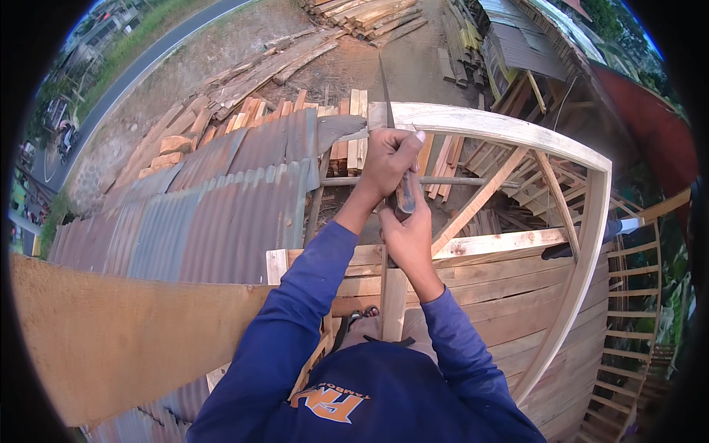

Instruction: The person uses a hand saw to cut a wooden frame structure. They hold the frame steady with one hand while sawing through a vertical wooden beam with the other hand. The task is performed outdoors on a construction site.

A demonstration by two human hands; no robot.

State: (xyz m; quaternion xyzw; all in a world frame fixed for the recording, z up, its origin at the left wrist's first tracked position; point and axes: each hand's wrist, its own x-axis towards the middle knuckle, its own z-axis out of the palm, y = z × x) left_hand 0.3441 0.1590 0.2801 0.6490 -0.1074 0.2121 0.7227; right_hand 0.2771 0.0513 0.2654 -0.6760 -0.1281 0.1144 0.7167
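A handsaw (pixel 385 90), seen nearly edge-on, points away from me with its dark blade narrowing toward the far tip. Both hands are closed around its near part, one ahead of the other. My left hand (pixel 391 156) is the farther one, its thumb lying along the top. Nearer to me, my right hand (pixel 410 235) wraps the dark worn handle (pixel 403 196). The blade lies against the end of a pale curved wooden beam (pixel 480 118), with a short bit of wood left of it. How deep the blade sits in the wood is hidden.
Diagonal braces (pixel 484 199) and a crosspiece (pixel 509 242) join the beam's frame. Rusty corrugated roofing (pixel 199 214) lies left and below. A wide board (pixel 133 325) juts out at lower left. Planks (pixel 517 317) lie at right; stacked lumber (pixel 369 18) lies far below.
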